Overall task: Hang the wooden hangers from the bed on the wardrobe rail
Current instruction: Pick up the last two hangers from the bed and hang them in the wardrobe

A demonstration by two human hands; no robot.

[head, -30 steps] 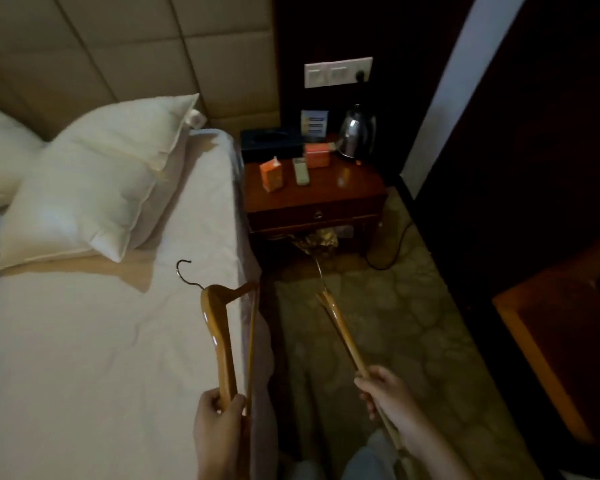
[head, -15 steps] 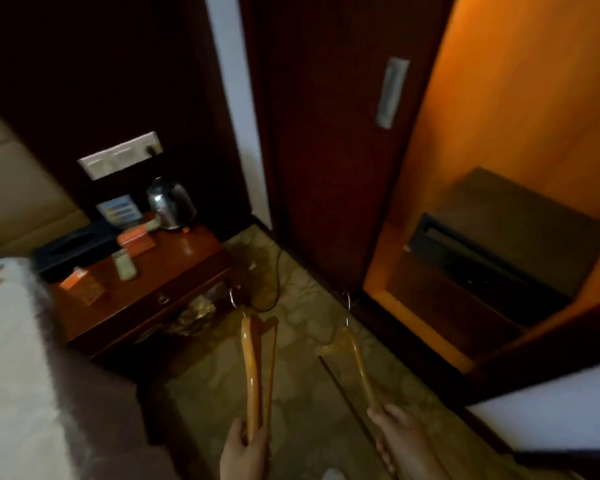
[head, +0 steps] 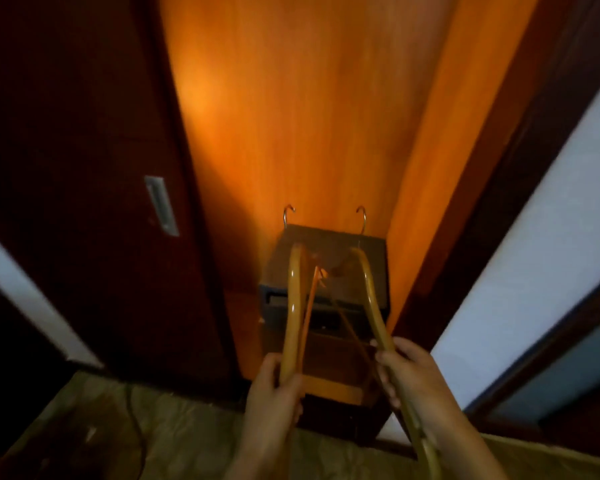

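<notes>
I face the open wardrobe (head: 291, 116), its orange wooden inside lit up. My left hand (head: 274, 393) grips one end of a wooden hanger (head: 295, 299), which points up and forward with its metal hook (head: 288, 213) on top. My right hand (head: 402, 372) is closed around the arm of a second wooden hanger (head: 371, 292), its hook (head: 361, 216) raised to the same height. The two hangers stand side by side in front of the wardrobe opening. No rail shows in view, and the bed is out of frame.
A dark safe box (head: 326, 271) sits on the wardrobe's lower shelf behind the hangers. The dark sliding door (head: 84, 202) with a metal recessed handle (head: 161, 206) stands at the left. A white wall (head: 534, 254) is at the right. Patterned carpet (head: 153, 438) and a cable lie below.
My view has swung right from the bed and nightstand to the open wardrobe. Both hands have carried the hangers along and lifted them in front of the opening.
</notes>
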